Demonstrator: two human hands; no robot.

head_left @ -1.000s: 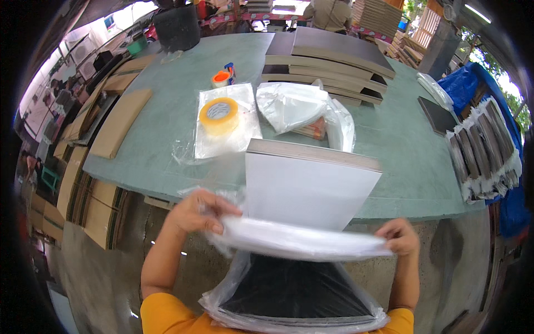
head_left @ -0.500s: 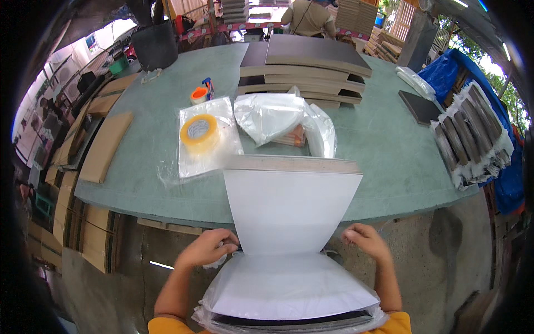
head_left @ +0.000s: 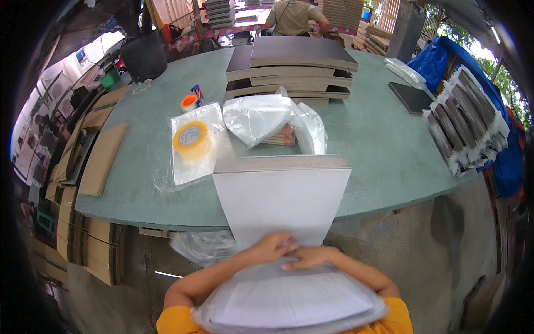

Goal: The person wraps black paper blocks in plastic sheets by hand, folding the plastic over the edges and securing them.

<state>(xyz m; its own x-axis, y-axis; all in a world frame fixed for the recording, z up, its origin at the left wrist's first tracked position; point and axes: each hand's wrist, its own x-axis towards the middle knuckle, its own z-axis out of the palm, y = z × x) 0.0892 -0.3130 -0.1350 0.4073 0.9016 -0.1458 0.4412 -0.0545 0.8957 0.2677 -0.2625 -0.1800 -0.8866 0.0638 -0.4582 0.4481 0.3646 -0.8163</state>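
A thick stack of white-faced boards point(head_left: 282, 200) leans against the table's front edge and slopes down toward my body. Its near part sits inside a clear plastic bag point(head_left: 295, 303). My left hand point(head_left: 271, 248) is closed over the middle of the boards, where the bag's mouth seems to gather. Beside it and slightly lower, my right hand point(head_left: 311, 258) is closed too, its fingers pointing left and almost meeting the left hand. The pinched plastic is mostly hidden by the fingers. A loose crumpled plastic flap point(head_left: 206, 246) spreads out left of the boards.
On the green table point(head_left: 384, 161) lie a tape roll point(head_left: 191, 140) on flat plastic bags, an orange-cored tape roll point(head_left: 189, 102), bunched white plastic point(head_left: 258, 117) and stacked dark boards point(head_left: 300, 53). Wrapped boards point(head_left: 464, 119) stand right; cardboard point(head_left: 103, 161) lines the left. A person point(head_left: 295, 18) is beyond.
Both hands have come inward from the two sides of the boards and now meet over the middle. Loose plastic has spread out at the left. The view has shifted slightly.
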